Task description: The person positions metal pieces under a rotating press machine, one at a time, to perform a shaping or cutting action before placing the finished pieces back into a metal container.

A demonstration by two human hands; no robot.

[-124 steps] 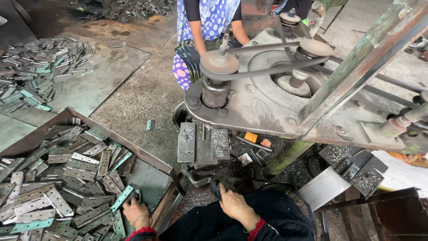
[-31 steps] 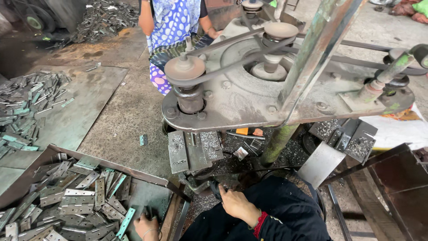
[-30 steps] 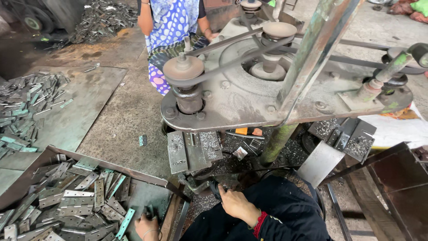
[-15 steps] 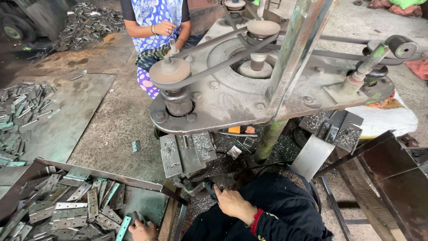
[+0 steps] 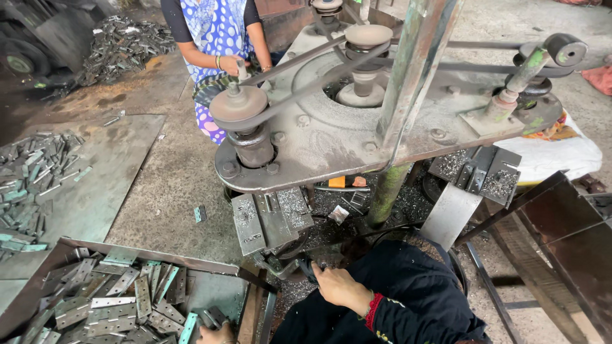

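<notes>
gritty workshop floor under a belt-driven machine point(image 5: 357, 127); right hand point(image 5: 341, 288) now sliding nearer the clamp, fingers curled shut on a dark hinge piece point(image 5: 308, 269) just ahead of the fingertips. left hand point(image 5: 213, 332) dropping almost out of view, fingers hidden, resting among grey hinges in the tray point(image 5: 153, 261).

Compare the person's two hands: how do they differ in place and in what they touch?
The right hand shows whole, under the machine, gripping a dark part; the left hand is cut off by the picture's bottom edge, over the hinges in the tray. The right has a dark sleeve; the left's wrist is unseen. Both are bare.
</notes>
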